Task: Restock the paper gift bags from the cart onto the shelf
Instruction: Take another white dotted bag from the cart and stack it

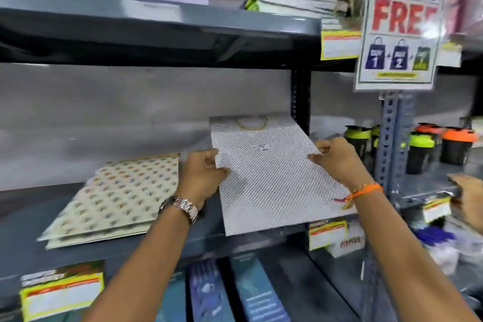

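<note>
A flat white paper gift bag with small dark dots and a gold cord handle (271,175) lies on the grey metal shelf (198,238), its near end past the front edge. My left hand (202,176) grips its left edge and my right hand (339,158) grips its right edge. To the left on the same shelf rests a small stack of cream gift bags with an orange pattern (112,198), lying flat. The cart is out of view.
A black upright (300,102) stands just behind the dotted bag. A "FREE" offer sign (400,23) hangs at upper right. Bottles with green and orange lids (423,146) fill the right bay. Another person's hand (467,198) is at the right edge. Boxes sit below.
</note>
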### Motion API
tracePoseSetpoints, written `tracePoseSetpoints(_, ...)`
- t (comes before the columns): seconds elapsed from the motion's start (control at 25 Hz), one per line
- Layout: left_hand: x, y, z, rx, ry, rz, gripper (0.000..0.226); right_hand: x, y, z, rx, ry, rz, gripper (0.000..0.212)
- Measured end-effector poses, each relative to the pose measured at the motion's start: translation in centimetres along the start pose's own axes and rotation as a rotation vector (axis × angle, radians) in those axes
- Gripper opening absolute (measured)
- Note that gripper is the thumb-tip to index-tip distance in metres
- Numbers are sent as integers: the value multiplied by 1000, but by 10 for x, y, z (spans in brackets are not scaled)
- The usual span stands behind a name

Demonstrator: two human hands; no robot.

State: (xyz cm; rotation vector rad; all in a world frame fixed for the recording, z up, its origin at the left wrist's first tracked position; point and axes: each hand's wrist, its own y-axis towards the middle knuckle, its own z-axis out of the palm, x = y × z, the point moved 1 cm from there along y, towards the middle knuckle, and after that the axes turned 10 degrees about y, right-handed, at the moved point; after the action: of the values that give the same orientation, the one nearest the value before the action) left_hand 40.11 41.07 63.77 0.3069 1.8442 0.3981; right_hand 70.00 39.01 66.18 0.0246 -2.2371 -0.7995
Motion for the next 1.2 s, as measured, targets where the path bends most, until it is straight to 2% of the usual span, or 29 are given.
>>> tracePoseSetpoints(0.04,-1,8,15,42,18,-41,48,-11,11,0,27,-7,16,48)
tracePoseSetpoints(0.12,2,27,45,130,80,-159,77,-35,32,4,85,-9,82,54)
tracePoseSetpoints(0.28,13,48,82,247,163,-318,83,-72,60,19,226,-83,167,47)
tracePoseSetpoints(0.44,17,51,93,284,296,-295,90,-85,63,21,338,-215,140,46)
tracePoseSetpoints(0.52,11,39,83,289,400,-253,97,-82,57,14,384,-172,141,30)
tracePoseSetpoints(0.56,8,28,75,293,432,-213,100,-78,52,9,407,-160,118,29)
tracePoseSetpoints(0.64,1,-4,60,310,510,-145,104,-68,32,-8,410,-158,74,49)
tracePoseSetpoints(0.76,-1,-51,50,255,598,-92,94,-61,-15,-32,444,-174,26,77)
tracePoseSetpoints(0.84,-1,-67,53,177,631,-25,78,-60,-40,-40,517,-232,51,87)
tracePoseSetpoints(0.92,0,-74,60,86,637,18,57,-61,-48,-41,546,-256,98,84)
tracePoseSetpoints(1.0,2,-77,68,22,624,50,45,-63,-47,-40,519,-274,106,72)
tracePoseSetpoints(1.2,5,-83,75,-82,660,126,34,-78,-38,-44,508,-275,78,62)
